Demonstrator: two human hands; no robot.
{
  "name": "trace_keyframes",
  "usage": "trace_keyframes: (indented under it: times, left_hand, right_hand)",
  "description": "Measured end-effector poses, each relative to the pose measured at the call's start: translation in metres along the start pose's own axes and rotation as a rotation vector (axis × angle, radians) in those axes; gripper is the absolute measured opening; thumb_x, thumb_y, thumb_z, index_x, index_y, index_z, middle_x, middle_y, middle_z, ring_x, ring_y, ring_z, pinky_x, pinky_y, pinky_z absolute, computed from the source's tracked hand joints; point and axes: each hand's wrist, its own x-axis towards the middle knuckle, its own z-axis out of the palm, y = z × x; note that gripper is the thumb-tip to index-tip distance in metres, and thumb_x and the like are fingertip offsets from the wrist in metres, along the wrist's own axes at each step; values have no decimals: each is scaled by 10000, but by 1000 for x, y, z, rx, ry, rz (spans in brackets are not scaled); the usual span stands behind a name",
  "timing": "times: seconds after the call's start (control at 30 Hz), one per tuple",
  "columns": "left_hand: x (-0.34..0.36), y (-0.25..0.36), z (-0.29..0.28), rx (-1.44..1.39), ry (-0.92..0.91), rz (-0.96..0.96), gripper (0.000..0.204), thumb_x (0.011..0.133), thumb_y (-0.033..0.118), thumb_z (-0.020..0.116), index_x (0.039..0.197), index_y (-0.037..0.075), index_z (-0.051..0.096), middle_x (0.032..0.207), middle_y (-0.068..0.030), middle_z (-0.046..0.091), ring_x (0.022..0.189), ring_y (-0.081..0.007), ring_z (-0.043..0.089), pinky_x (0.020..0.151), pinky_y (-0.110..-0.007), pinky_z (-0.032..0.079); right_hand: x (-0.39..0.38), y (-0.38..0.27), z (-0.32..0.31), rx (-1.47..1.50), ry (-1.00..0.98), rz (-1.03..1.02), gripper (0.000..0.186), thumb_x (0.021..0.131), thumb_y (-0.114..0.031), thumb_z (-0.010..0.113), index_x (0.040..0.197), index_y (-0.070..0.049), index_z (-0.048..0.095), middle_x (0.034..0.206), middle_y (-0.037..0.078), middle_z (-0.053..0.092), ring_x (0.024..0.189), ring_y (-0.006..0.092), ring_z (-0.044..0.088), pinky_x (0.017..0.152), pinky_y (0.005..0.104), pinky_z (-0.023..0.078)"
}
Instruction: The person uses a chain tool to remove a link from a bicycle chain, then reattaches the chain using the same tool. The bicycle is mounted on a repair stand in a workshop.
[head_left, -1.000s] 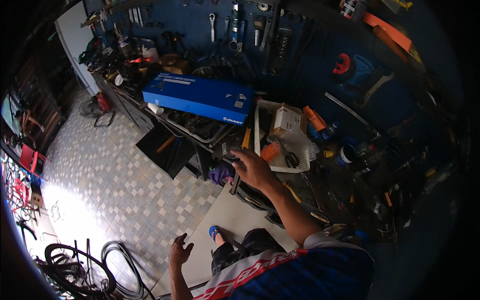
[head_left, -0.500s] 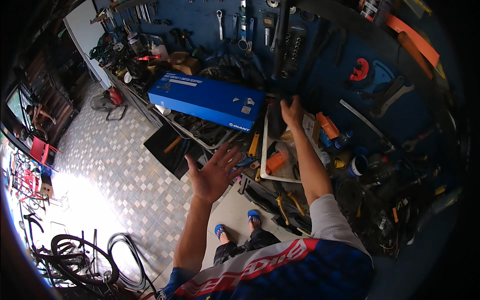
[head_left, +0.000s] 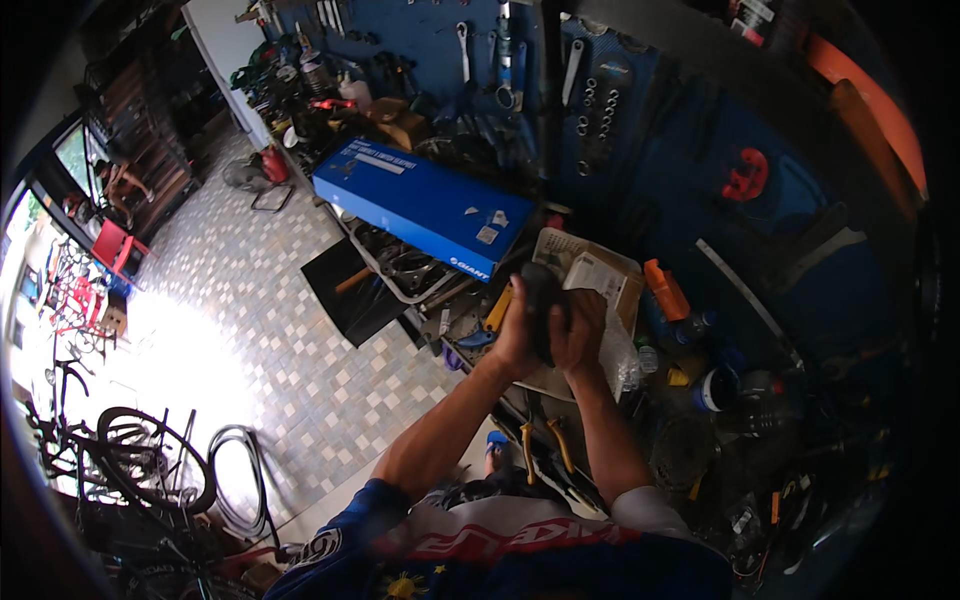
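Both hands are raised together in front of the person, above the cluttered workbench (head_left: 700,440). The left hand (head_left: 520,335) and the right hand (head_left: 580,330) are closed around one dark object (head_left: 540,300), each hand on its own side, with the fingers wrapped on it. What kind of object it is I cannot tell; it looks black and rounded, and most of it is hidden by the fingers.

Just behind the hands a white cardboard box (head_left: 595,270) with printed sides lies on the workbench. To the left of it a long blue carton (head_left: 420,205) lies slanted at the left end of the workbench. Right of the white box there is an orange bottle (head_left: 665,290), and further right a small white tub (head_left: 715,390). Below the hands, near the front edge of the bench, pliers with yellow handles (head_left: 545,445) lie. Spanners (head_left: 465,50) hang on the blue tool wall (head_left: 680,130) behind. On the tiled floor (head_left: 250,320) at the left stand bicycle wheels (head_left: 150,470).
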Motion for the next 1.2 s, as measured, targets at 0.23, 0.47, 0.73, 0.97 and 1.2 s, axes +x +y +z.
trace_keyframes:
  times: [0.23,0.47,0.73,0.97,1.2]
  left_hand:
    - [-26,-28,6,-34,-257,66,1271,808,958,191,1581,-52,209,1628,-200,301,1531,-303,230,1258,-449,85]
    - [-34,1,-13,-311,-38,119,1221,793,972,234,1586,45,291,1613,-202,341,1501,-338,297,1224,-508,206]
    - [-95,-17,-39,7,-340,26,993,976,771,284,1470,-77,431,1463,-285,510,1411,-376,454,1199,-485,310]
    - [-303,-29,-197,1716,891,62,581,1017,442,558,678,-13,684,789,-223,712,1043,-403,677,952,-450,495]
    - [-467,-59,-287,1516,1529,-38,420,1016,227,468,1343,-12,580,1451,-196,545,1277,-371,573,1047,-549,421]
  right_hand:
    - [25,65,17,604,218,719,517,1059,-458,488,884,-2,658,779,111,675,739,265,668,669,395,485]
    - [-8,33,-24,383,-185,276,503,1054,-410,510,1349,-9,576,1265,174,627,1144,279,612,990,399,463]
    - [-3,54,-20,-385,96,262,447,1057,-391,546,1262,-2,631,1189,224,668,1053,291,669,880,400,526]
    - [38,26,-37,-278,-180,142,365,1088,-274,485,1339,-55,632,1200,166,673,1080,275,651,937,403,508]
    - [-14,-179,135,403,-668,131,591,1094,-445,427,696,-24,545,590,31,524,528,153,490,558,355,364]
